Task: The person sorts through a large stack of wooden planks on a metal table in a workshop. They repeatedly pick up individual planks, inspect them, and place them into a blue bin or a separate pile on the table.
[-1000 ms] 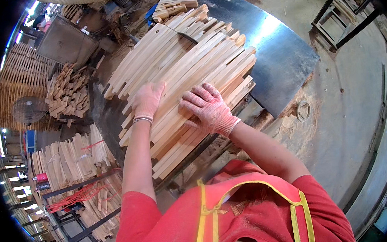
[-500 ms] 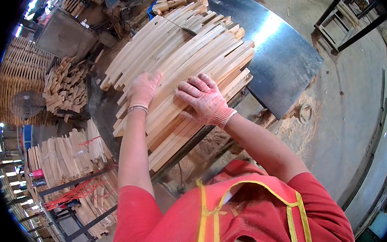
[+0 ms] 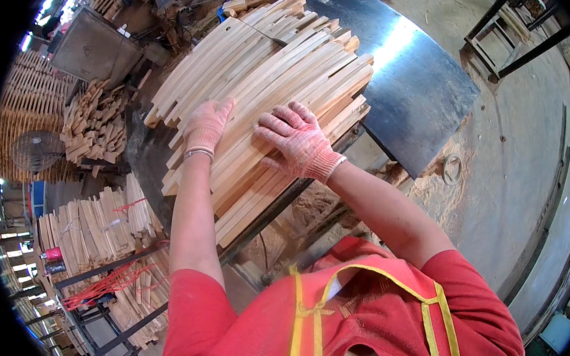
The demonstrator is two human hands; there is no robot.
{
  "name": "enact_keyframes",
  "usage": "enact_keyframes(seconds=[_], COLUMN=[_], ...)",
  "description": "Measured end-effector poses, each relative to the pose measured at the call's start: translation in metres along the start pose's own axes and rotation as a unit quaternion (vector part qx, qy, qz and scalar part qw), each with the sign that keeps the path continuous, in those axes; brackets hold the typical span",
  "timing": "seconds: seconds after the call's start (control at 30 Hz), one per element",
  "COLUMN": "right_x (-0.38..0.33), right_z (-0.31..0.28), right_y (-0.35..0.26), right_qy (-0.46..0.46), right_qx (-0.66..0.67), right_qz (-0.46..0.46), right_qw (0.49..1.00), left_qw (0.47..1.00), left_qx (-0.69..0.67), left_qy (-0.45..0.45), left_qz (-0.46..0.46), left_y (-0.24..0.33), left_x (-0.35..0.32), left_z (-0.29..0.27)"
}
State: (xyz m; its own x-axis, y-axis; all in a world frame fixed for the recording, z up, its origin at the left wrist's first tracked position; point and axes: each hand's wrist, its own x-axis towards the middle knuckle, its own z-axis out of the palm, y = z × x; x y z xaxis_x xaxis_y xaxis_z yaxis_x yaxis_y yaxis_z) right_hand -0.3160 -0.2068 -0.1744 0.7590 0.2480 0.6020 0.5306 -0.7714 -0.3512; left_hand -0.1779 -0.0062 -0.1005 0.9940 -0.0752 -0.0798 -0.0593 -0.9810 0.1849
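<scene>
Leftmost, past the table edge, a round fan (image 3: pixel 36 149) stands on the floor before stacked lattice panels (image 3: pixel 22 111), and below it bundles of cut sticks (image 3: pixel 94 223) tied with red cord sit on a dark metal rack (image 3: pixel 114 265). Higher up, a loose heap of short offcuts (image 3: pixel 96 122) lies beside a grey metal box (image 3: pixel 94 49).

Next comes the slat stack (image 3: pixel 270 79), a wide fan of pale curved wooden strips lying side by side on the table, running from the lower left up toward the upper right, their ends ragged and uneven. The left hand (image 3: pixel 206 126), in a pinkish knit glove, lies flat on the stack near its left edge, fingers together and stretched out, gripping nothing. The right hand (image 3: pixel 299 143), gloved the same, presses down just beside it toward the middle of the stack, fingers spread wide and slightly bent, also closed on nothing. Both bare forearms rise from a red shirt with yellow straps and cover the near slats.

Right of the stack, a dark steel sheet (image 3: pixel 411 81) shines under the light, bare metal to its corner. Below it sawdust (image 3: pixel 432 180) is piled on the concrete floor (image 3: pixel 531 158), with a small ring (image 3: pixel 452 169) lying in it. Far right, black metal frames (image 3: pixel 521 25) stand at the rim.
</scene>
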Motion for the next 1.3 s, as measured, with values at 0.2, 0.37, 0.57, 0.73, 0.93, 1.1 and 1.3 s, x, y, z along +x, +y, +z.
enact_keyframes(seconds=[0.2,0.37,0.57,0.73,0.93,1.1,1.3], right_x=[-0.001,-0.001,0.0,-0.002,-0.004,-0.003,-0.003], right_z=[0.0,0.004,0.006,0.009,0.01,0.012,0.013], right_y=[0.001,0.004,0.007,0.009,0.009,0.011,0.012], right_qy=[-0.002,-0.002,0.009,0.012,0.018,0.022,0.022], right_qx=[-0.001,0.005,0.01,0.004,0.005,0.009,-0.012], right_qz=[0.0,-0.003,-0.006,-0.006,-0.006,-0.004,-0.006], right_qw=[1.0,1.0,1.0,1.0,1.0,1.0,1.0], left_qw=[1.0,1.0,1.0,1.0,1.0,0.999,1.0], left_qx=[0.002,0.024,0.017,0.013,0.021,0.032,0.025], left_qy=[0.007,0.014,0.0,0.007,0.006,0.008,0.012], left_qz=[0.013,-0.004,0.004,-0.004,-0.005,-0.003,-0.009], left_y=[-0.002,0.001,0.005,0.006,0.004,0.004,-0.002], left_x=[0.0,0.005,0.004,0.004,0.005,0.008,0.014], left_z=[0.003,0.009,0.003,0.006,0.008,0.011,0.019])
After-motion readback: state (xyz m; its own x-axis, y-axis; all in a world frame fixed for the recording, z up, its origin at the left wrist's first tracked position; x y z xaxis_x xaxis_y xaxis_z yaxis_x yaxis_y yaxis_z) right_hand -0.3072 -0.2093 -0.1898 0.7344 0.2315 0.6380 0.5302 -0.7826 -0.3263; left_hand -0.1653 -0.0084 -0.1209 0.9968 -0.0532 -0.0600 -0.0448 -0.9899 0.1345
